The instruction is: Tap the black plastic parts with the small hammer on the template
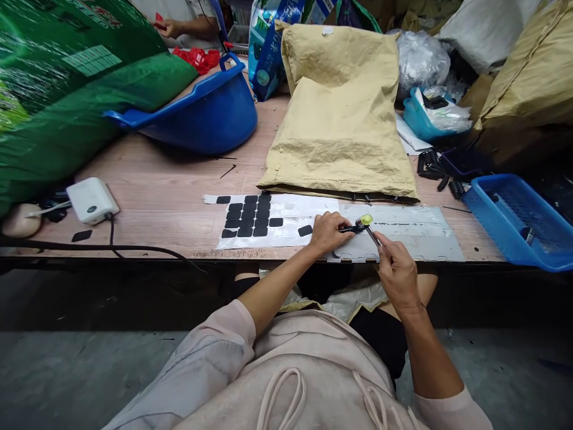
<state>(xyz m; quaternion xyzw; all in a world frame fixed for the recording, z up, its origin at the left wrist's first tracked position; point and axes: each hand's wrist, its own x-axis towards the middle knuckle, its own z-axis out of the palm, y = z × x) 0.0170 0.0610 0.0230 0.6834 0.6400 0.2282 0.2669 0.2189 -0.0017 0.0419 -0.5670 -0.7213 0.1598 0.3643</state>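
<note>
My left hand (330,232) is closed on a small black part (347,229) above the grey board (412,230) at the table's front edge. My right hand (396,266) grips the metal handle of a small hammer-like tool (372,234), whose yellow-green head (366,219) is over the far end of the black part. Whether head and part touch cannot be made out. Left of my left hand lies a white sheet (290,209) with rows of black rounded squares (248,215).
Behind the boards lies a large tan paper bag (340,131). A blue basin (201,113) and a white box (92,200) are on the left. A blue basket (523,221) and loose black parts (430,164) are at right. Another person's hand (170,28) shows at the back.
</note>
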